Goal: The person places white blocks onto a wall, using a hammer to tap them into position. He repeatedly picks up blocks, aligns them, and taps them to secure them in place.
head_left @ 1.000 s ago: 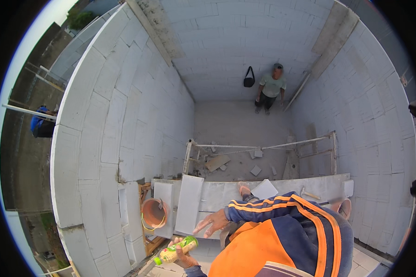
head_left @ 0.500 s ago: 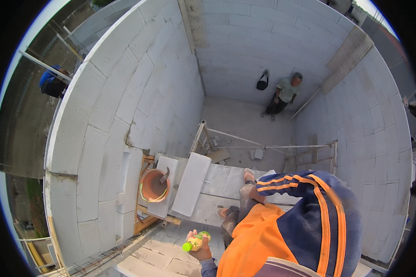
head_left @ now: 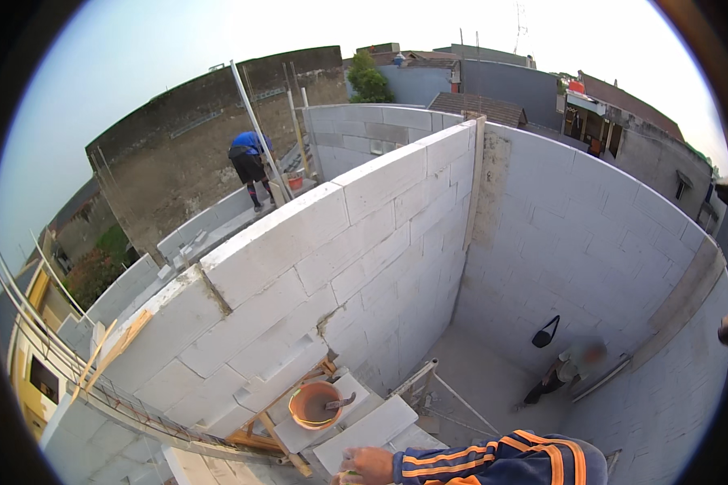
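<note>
My right hand (head_left: 370, 466) is at the lower edge, its fingers curled closed, with the navy, orange-striped sleeve (head_left: 493, 461) stretching in from the right. A yellowish-green sliver of the bottle (head_left: 349, 478) shows beneath its fingers; the frame edge cuts off the rest. My left hand is out of sight below. Just beyond the right hand lies a pale block (head_left: 372, 432). An orange bucket (head_left: 314, 406) of grey mix stands beyond it, with a curved tool handle (head_left: 342, 401) sticking out.
A tall wall of light blocks (head_left: 380, 218) runs along my left, and another wall (head_left: 590, 210) closes the far side. Deep below, a person (head_left: 570, 372) leans by a hanging black bag (head_left: 545, 333). Outside, a person in blue (head_left: 251, 158) bends over. Scaffold bars (head_left: 461, 396) rise ahead.
The view has tilted up, bringing rooftops and sky in. My right hand has come from near my leg across to the bottle. My left hand, which held the bottle, has left the picture.
</note>
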A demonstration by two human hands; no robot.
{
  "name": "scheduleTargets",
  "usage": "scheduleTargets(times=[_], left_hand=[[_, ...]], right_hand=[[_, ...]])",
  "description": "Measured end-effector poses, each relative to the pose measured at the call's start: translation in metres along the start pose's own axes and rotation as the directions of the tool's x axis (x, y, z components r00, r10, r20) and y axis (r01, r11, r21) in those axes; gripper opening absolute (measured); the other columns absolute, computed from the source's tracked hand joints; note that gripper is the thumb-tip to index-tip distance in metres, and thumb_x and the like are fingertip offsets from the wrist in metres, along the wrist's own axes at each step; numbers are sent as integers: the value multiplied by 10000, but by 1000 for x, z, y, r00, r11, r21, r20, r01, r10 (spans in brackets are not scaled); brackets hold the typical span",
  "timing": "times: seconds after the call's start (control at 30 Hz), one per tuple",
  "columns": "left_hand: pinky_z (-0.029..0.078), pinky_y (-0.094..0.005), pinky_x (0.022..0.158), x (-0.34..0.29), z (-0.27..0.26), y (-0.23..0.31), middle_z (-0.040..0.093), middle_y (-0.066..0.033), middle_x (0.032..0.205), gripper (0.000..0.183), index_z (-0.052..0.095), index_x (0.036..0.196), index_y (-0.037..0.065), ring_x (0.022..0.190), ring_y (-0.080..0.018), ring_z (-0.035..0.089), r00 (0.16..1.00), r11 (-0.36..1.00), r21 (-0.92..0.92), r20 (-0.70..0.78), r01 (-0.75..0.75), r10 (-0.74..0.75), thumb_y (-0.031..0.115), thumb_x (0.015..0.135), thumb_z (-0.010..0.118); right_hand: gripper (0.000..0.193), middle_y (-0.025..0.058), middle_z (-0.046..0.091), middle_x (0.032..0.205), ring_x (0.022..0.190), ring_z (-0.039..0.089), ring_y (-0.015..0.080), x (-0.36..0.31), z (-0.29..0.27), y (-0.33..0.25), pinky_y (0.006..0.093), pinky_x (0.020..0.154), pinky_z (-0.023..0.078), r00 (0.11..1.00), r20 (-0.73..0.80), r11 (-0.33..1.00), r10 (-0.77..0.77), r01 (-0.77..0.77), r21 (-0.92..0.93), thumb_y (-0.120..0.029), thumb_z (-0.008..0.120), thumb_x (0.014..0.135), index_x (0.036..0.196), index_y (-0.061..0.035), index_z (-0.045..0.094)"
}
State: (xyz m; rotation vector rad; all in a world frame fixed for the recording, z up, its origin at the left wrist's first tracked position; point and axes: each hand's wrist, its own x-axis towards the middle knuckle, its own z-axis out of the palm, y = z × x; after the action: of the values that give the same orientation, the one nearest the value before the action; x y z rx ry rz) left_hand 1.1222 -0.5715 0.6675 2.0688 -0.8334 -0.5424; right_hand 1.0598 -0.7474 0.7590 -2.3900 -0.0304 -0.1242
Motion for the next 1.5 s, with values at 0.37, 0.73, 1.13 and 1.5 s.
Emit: scheduleTargets(times=[0.37, 0.73, 1.13, 1.5], left_hand=[[582, -434, 808, 11, 16, 22, 735, -138, 1040, 660, 647, 1237, 124, 932, -321, 721, 730, 679, 733, -446, -34, 518, 567, 758, 748], [587, -411, 756, 8, -21, 34, 733, -121, 855, 630, 705, 996, 113, 826, -308, 728, 1000, 961, 275, -22, 0, 6, 538, 570, 894], [581, -449, 702, -11, -36, 41, 726, -112, 832, 587, 690, 975, 131, 759, -340, 714, 975, 923, 368, -221, 117, -36, 482, 546, 883], [578, -451, 681, -11, -44, 46, 721, -109, 804, 610, 687, 985, 143, 737, -340, 710, 967, 881, 448, -252, 151, -38, 518, 537, 862]], right_hand=[[347, 195, 602, 937, 854, 634, 403, 7, -32, 19, 485, 758, 524, 990, -3, 990, -140, 140, -6, -321, 695, 880, 974, 4, 615], [316, 178, 574, 1051, 1003, 601, 375, 17, -68, 11, 451, 847, 511, 792, 232, 824, -565, 553, 120, -214, 725, 812, 1044, -15, 643], [281, 126, 631, 832, 708, 647, 335, 15, -51, 1, 415, 656, 532, 944, 67, 943, -322, 314, 106, -263, 754, 846, 943, -38, 617], [247, 128, 625, 940, 796, 641, 313, 16, -55, -4, 400, 707, 525, 945, 119, 940, -306, 280, 194, -161, 742, 816, 980, -36, 605]])
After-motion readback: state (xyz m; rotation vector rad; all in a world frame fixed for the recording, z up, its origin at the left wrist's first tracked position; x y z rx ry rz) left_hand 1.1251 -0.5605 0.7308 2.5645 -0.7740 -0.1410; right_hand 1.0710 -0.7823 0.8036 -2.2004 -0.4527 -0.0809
